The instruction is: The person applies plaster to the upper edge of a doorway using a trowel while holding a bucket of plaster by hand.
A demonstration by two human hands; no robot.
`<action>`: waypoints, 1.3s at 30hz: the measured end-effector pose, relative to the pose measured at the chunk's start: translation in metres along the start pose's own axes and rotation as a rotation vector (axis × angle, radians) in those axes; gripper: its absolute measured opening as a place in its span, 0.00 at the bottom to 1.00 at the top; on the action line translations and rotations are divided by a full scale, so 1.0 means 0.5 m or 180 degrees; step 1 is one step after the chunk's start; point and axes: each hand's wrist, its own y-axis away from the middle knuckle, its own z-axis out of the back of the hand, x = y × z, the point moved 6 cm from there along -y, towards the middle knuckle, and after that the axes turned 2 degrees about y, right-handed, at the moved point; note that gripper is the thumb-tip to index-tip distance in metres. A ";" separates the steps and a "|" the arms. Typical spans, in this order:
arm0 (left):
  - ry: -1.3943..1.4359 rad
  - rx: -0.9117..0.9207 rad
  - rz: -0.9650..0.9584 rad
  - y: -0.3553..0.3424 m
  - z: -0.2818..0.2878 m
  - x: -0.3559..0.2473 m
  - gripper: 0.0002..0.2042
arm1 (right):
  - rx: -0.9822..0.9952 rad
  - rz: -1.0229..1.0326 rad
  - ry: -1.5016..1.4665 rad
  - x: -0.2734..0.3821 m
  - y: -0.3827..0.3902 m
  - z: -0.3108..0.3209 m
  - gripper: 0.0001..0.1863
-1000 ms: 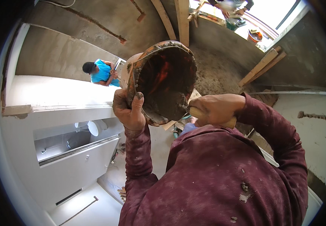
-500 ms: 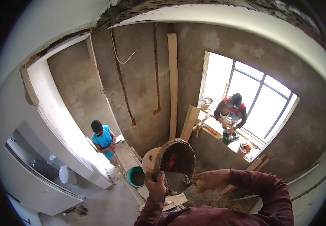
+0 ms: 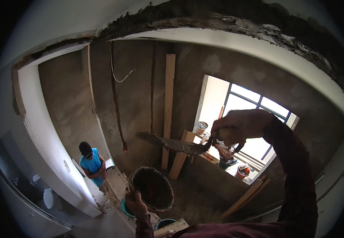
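My left hand (image 3: 137,204) grips the near left side of a mortar-crusted bucket (image 3: 162,184), fingers closed on its rim. The bucket is tilted, so its dark inside shows. Up and to the right, my right hand (image 3: 235,129) is closed round the handle of a trowel (image 3: 176,145). Its long blade points left, above the bucket and apart from it, and carries dark wet mortar. Overhead runs a beam edge (image 3: 219,22) with rough mortar along it.
A person in a blue top (image 3: 92,162) stands below left by a plank platform. Another person, at the window ledge, is partly hidden behind my right hand. A teal tub (image 3: 126,208) stands below the bucket. Boards (image 3: 168,99) lean against the far wall; a loose cable (image 3: 120,80) hangs there.
My right hand has lifted the trowel with mortar out of the bucket, up and across to the window's height. The bucket has moved lower and left in view. The view has tilted upward.
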 end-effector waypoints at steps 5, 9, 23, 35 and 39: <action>-0.0231 -0.0068 0.0031 -0.031 -0.018 0.044 0.12 | -0.1050 -0.0010 -0.0487 0.014 -0.012 0.165 0.15; -0.0208 -0.0003 -0.0221 -0.096 -0.024 0.033 0.13 | -0.2091 0.0641 -0.0756 0.024 0.065 0.301 0.12; 0.0757 0.0788 -0.0032 -0.343 -0.292 -0.221 0.14 | -0.4357 0.0409 0.2244 0.030 0.034 0.127 0.19; 0.0711 0.0959 -0.0046 -0.299 -0.304 -0.221 0.12 | -0.4932 0.0243 0.1420 -0.054 -0.131 0.246 0.18; 0.0678 0.0937 -0.0061 -0.301 -0.267 -0.202 0.11 | -0.4824 0.0352 0.0764 -0.070 -0.122 0.247 0.23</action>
